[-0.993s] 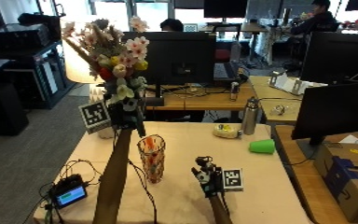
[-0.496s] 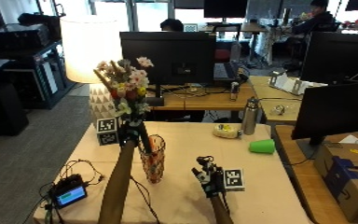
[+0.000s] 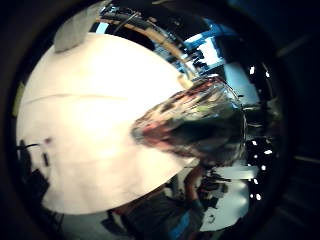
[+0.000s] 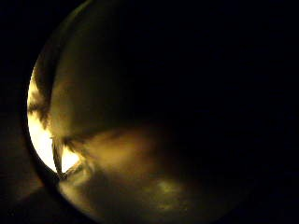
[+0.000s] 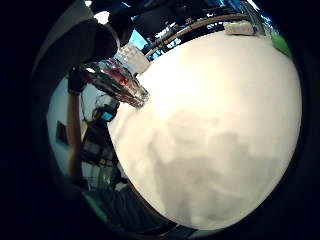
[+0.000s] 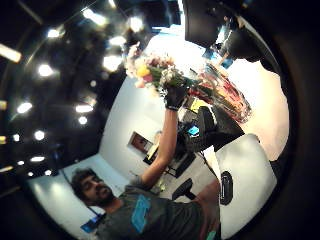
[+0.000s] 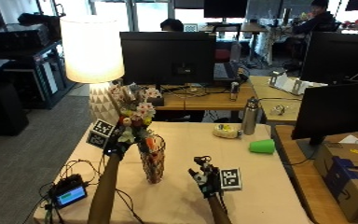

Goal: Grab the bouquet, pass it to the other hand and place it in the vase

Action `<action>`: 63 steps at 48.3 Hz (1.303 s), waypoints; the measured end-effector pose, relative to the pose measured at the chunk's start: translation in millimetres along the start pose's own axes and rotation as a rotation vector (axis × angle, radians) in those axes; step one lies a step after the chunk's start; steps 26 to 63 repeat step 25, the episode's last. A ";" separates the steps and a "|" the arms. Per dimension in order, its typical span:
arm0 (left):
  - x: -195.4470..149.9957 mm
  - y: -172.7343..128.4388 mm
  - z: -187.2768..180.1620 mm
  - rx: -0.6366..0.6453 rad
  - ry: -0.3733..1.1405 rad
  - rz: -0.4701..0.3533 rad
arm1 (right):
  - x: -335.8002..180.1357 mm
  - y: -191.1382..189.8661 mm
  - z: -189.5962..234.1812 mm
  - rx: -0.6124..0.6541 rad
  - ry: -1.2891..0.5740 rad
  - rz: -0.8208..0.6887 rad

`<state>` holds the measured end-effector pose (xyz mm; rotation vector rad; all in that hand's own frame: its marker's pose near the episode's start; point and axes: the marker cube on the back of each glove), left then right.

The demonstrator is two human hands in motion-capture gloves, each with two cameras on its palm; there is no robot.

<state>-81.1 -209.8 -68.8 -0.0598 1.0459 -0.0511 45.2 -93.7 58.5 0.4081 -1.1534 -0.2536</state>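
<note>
In the outside view my left hand [image 7: 118,143] grips the bouquet [image 7: 133,110] of pink, white and yellow flowers by its stems, just left of the vase's mouth. The stem ends reach down into the patterned glass vase [image 7: 153,161], which stands upright on the white table [image 7: 185,205]. The right thumb side palm view also shows the left hand [image 6: 175,96] around the bouquet [image 6: 150,70] above the vase [image 6: 227,97]. The vase [image 3: 200,122] looms close in the left little finger side palm view. My right hand [image 7: 207,179] hovers low over the table to the vase's right, relaxed and holding nothing.
A lit lamp [image 7: 92,51] stands at the table's back left corner. A green cup [image 7: 263,146], a metal bottle [image 7: 249,116] and a small wrapped item [image 7: 227,132] sit at the back right. A small screen device [image 7: 69,195] with cables lies at the front left.
My left hand has come down and to the right with the bouquet, from high above the table to the vase, and the stems now enter its mouth. The right hand stayed put.
</note>
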 end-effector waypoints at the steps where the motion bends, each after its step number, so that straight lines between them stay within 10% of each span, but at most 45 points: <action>1: -1.4 2.6 -6.0 -0.012 -0.043 -0.021 | 0.2 -0.6 0.1 0.001 0.009 0.001; 24: 14.3 59.1 -86.1 0.258 -0.303 -0.049 | -32.5 -6.8 17.2 -0.010 -0.100 -0.036; 63: 13.9 59.4 -87.0 0.263 -0.310 -0.052 | -34.2 -6.9 17.8 -0.012 -0.114 -0.044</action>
